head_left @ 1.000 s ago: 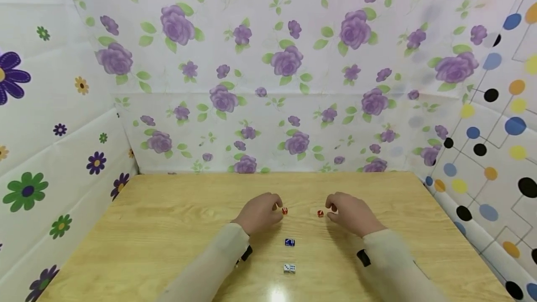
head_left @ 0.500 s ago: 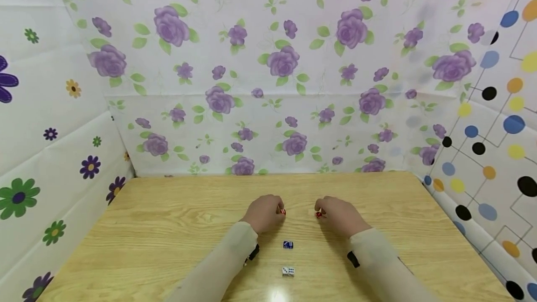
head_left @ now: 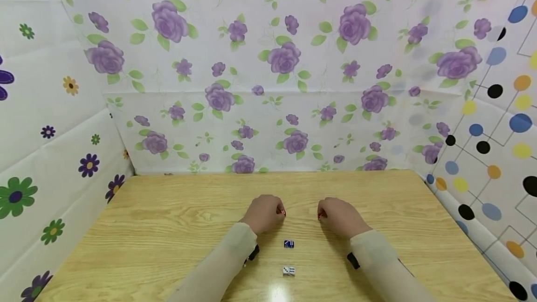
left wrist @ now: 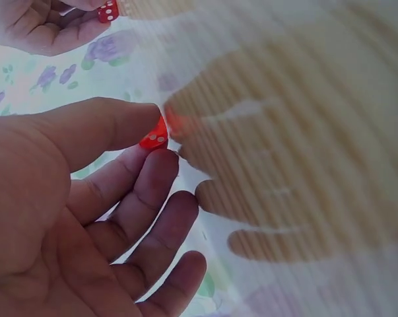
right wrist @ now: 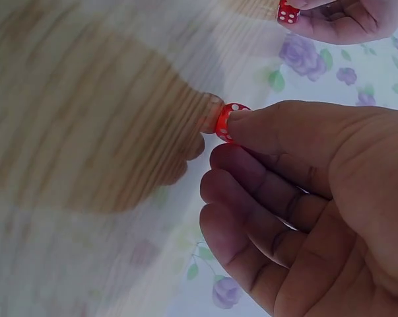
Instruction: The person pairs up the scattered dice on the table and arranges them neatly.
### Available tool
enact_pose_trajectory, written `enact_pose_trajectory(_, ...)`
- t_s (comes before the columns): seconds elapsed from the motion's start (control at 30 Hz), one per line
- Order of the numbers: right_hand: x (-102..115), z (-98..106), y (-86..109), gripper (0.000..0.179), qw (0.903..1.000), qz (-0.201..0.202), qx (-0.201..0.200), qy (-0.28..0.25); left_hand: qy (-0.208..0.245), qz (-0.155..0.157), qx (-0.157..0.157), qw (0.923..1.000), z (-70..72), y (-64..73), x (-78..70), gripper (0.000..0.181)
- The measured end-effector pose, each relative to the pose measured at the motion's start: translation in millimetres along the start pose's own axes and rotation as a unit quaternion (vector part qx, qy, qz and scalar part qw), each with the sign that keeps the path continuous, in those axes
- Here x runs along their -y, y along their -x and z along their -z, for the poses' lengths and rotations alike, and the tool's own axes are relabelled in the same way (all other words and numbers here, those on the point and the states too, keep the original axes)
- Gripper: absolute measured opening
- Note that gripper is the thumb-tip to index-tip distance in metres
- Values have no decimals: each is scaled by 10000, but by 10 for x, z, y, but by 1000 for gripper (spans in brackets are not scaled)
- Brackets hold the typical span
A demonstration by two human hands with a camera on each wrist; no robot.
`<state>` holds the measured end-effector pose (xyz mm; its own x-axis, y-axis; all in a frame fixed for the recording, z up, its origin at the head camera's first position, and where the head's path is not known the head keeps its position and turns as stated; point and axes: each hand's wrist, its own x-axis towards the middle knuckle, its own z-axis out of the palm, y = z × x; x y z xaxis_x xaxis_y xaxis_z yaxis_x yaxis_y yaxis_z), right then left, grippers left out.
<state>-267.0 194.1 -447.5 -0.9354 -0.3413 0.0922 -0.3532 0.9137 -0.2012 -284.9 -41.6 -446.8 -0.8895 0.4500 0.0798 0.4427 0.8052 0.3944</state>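
Near the middle of the table (head_left: 189,246), my left hand (head_left: 264,214) pinches a red die (left wrist: 156,137) with white dots between thumb and fingers. To its right, my right hand (head_left: 341,217) pinches a second red die (right wrist: 226,123) by the thumb and a finger hidden behind it. Both dice are at the tabletop, with a gap between the two hands. In the gap's line, closer to me, two blue dice (head_left: 289,244) sit side by side. Nearer still, two white dice (head_left: 288,271) stand touching each other.
Behind the table hangs a white cloth with purple flowers (head_left: 285,59). A flowered cloth (head_left: 25,153) lines the left side, and a dotted cloth (head_left: 495,162) lines the right. Dark wrist straps show at both sleeves (head_left: 209,267).
My fingers have closed on the two red dice, which lay free on the table a second ago. The right hand has moved slightly left. The blue and white dice stay put.
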Motion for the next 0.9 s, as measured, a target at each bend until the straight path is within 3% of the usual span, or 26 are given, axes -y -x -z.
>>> enact_pose_trajectory(0.27,44,-3,38,10,9998,34,-178,-60,243,-131,-102,9996,48,66,11,7)
enact_pose_trajectory(0.63,124,15,81,10,9987,-58,-261,-444,449,115,-344,9983,96,161,101,5)
enact_pose_trajectory(0.9,168,10,102,11,9965,132,-378,-730,346,165,-397,9985,122,235,118,7)
